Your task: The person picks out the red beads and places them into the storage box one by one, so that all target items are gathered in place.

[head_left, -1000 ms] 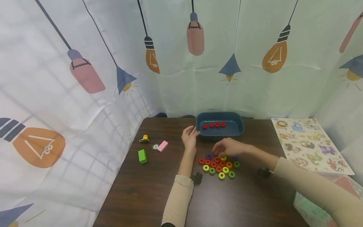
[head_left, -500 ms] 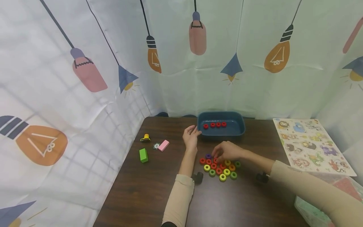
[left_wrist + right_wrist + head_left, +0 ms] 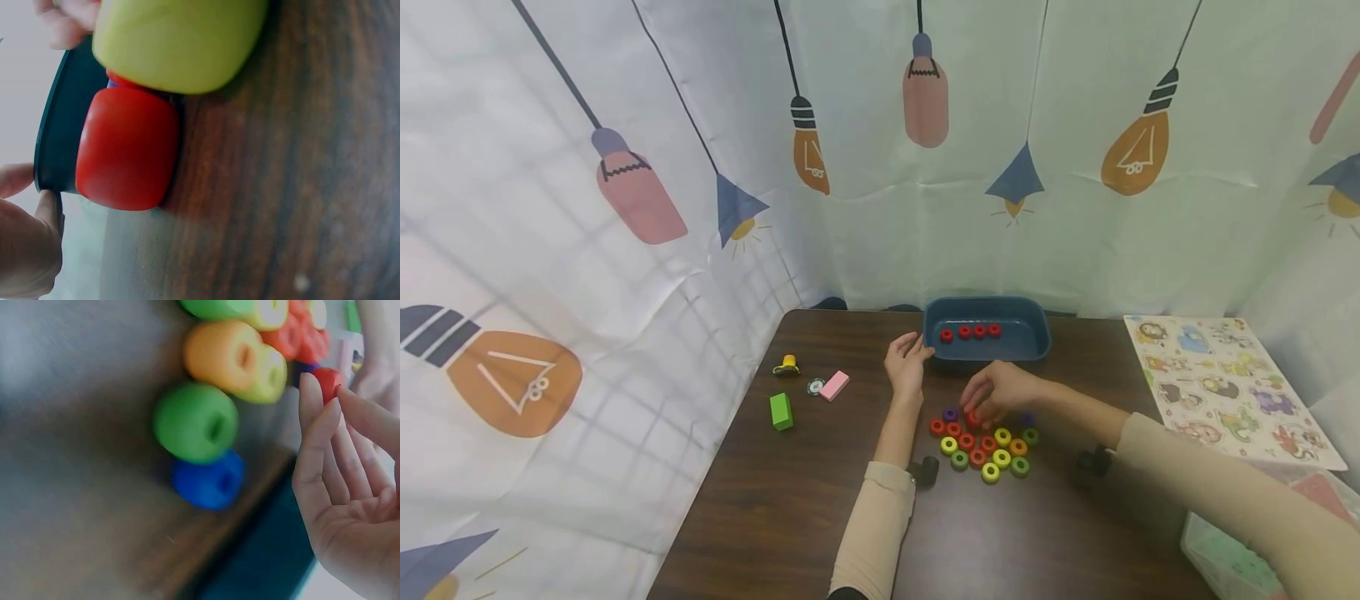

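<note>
My left hand (image 3: 905, 367) pinches the left end of a dark blue tray (image 3: 992, 366); thumb and finger straddle its edge in the left wrist view. Inside the tray, several red ring beads (image 3: 965, 332) sit in a row. My right hand (image 3: 1002, 392) is over the loose pile in front of the tray. Between its thumb and fingertips it pinches a red ring bead (image 3: 327, 382). The pile below holds yellow (image 3: 990, 473), green (image 3: 1019, 467), orange (image 3: 1018, 447), red (image 3: 977, 457), purple (image 3: 950, 414) and blue beads (image 3: 209, 481).
Left on the table lie a green block (image 3: 781, 412), a pink block (image 3: 834, 385), a poker chip (image 3: 816, 387) and a small yellow-and-black object (image 3: 787, 365). A sticker sheet (image 3: 1232, 383) and a clear plastic box (image 3: 1232, 550) are at the right. A patterned curtain (image 3: 880, 233) hangs behind.
My right hand lowered into the pile, took a red bead and has lifted slightly with it. Some neighbouring beads shifted. My left hand stays at the tray.
</note>
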Demonstrator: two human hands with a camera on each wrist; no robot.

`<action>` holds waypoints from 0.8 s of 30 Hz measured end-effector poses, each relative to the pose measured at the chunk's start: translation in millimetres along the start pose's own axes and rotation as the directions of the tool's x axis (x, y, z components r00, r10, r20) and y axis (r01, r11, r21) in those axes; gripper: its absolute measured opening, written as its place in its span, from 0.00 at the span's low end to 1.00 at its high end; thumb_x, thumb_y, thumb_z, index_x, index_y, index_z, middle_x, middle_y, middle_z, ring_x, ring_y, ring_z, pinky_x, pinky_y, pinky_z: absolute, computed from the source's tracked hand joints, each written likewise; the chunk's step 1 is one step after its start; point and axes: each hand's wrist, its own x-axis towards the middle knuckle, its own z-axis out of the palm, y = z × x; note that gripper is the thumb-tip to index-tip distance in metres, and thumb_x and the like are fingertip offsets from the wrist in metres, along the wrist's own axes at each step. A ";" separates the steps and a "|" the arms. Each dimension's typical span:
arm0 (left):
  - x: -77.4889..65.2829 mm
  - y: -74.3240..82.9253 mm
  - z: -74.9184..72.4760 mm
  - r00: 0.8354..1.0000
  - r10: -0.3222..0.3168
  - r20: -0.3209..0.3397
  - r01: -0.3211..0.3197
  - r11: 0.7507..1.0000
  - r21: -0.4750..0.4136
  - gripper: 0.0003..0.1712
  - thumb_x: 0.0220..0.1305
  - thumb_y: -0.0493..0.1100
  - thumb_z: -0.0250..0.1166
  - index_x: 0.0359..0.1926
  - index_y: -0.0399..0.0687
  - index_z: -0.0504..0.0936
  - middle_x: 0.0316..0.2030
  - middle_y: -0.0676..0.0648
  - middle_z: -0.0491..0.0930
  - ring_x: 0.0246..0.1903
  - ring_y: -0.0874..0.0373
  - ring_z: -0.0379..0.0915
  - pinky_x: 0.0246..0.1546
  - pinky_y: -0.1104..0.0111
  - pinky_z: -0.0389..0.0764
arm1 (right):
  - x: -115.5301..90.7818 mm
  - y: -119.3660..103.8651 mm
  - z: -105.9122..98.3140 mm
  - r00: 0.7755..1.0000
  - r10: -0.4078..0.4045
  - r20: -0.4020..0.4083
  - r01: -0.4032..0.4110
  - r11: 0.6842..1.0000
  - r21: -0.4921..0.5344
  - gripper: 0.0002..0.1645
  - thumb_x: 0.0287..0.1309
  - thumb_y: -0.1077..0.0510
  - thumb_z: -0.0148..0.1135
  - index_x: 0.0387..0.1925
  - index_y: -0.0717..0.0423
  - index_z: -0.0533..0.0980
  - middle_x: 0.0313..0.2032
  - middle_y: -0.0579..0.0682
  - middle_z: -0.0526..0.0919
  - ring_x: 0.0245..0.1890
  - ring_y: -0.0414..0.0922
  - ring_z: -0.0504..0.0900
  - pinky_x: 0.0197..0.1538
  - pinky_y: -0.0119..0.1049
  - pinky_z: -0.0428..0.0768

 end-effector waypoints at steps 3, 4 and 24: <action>-0.1 0.0 -0.1 1.000 0.003 -0.002 -0.003 1.000 0.002 0.29 0.52 0.23 0.66 0.57 0.29 0.70 0.59 0.31 0.71 0.60 0.40 0.72 0.52 0.63 0.81 | 0.9 -15.8 -12.3 1.000 -0.020 0.006 0.020 1.000 -0.020 0.18 0.49 0.69 0.71 0.45 0.61 0.82 0.38 0.54 0.88 0.31 0.55 0.88 0.35 0.49 0.87; 0.0 0.2 -0.2 1.000 0.004 -0.002 -0.004 1.000 0.005 0.30 0.52 0.23 0.66 0.57 0.30 0.71 0.58 0.32 0.71 0.60 0.40 0.72 0.52 0.63 0.81 | 1.6 -22.5 -17.5 1.000 -0.023 0.012 0.023 0.999 -0.028 0.18 0.50 0.69 0.71 0.46 0.62 0.82 0.39 0.55 0.88 0.31 0.55 0.88 0.37 0.51 0.87; 1.4 -0.2 -2.6 1.000 0.005 0.008 -0.006 1.000 0.004 0.28 0.53 0.23 0.65 0.57 0.30 0.70 0.59 0.30 0.70 0.60 0.41 0.72 0.52 0.64 0.81 | 91.0 -51.8 -84.5 0.997 0.054 0.054 -0.049 0.995 -0.088 0.21 0.59 0.72 0.59 0.56 0.68 0.76 0.49 0.61 0.84 0.40 0.56 0.87 0.52 0.57 0.80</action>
